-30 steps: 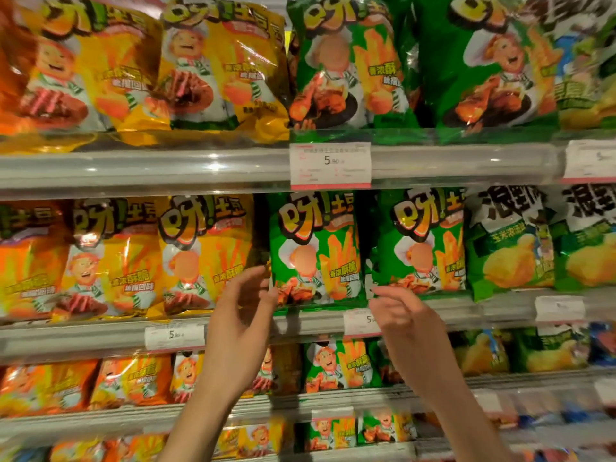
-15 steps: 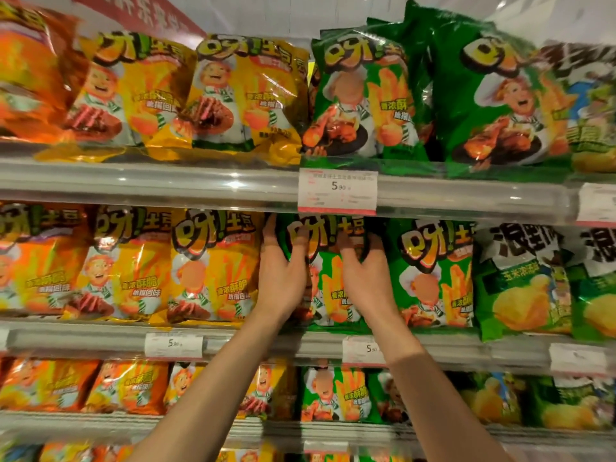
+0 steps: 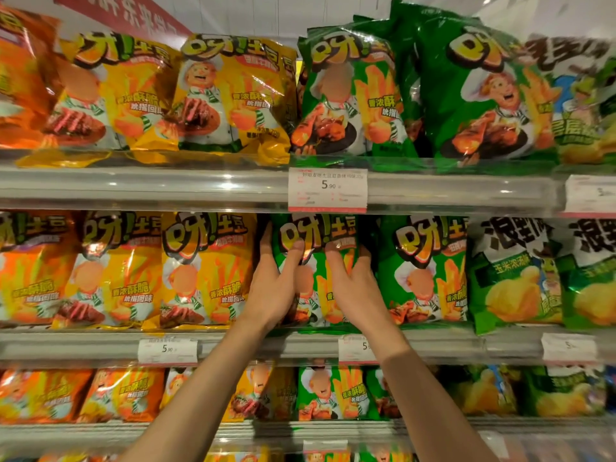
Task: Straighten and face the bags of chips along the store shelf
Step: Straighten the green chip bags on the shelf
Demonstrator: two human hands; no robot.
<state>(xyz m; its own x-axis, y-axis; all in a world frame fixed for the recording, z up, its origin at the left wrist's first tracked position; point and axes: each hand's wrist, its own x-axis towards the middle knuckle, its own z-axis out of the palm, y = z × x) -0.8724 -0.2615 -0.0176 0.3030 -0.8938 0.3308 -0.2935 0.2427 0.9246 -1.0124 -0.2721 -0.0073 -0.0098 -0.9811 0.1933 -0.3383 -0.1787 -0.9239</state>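
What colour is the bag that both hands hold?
Green bag, seen in the head view.

Both hands hold one green chip bag (image 3: 316,261) on the middle shelf (image 3: 100,345) — left hand (image 3: 273,291) gripping its left edge, right hand (image 3: 356,288) its right edge — between a yellow bag (image 3: 203,271) and another green bag (image 3: 423,268).

Both hands cover the green bag's (image 3: 315,261) lower print; far-right bags (image 3: 593,271) — cropped, blurred.

Four metal shelf rails (image 3: 166,188) show. The middle shelf fronts three glossy yellow-orange chip bags (image 3: 206,271), two green chip bags (image 3: 426,271) and two green corn-soup bags (image 3: 513,275). Five white price tags (image 3: 327,190) hang.
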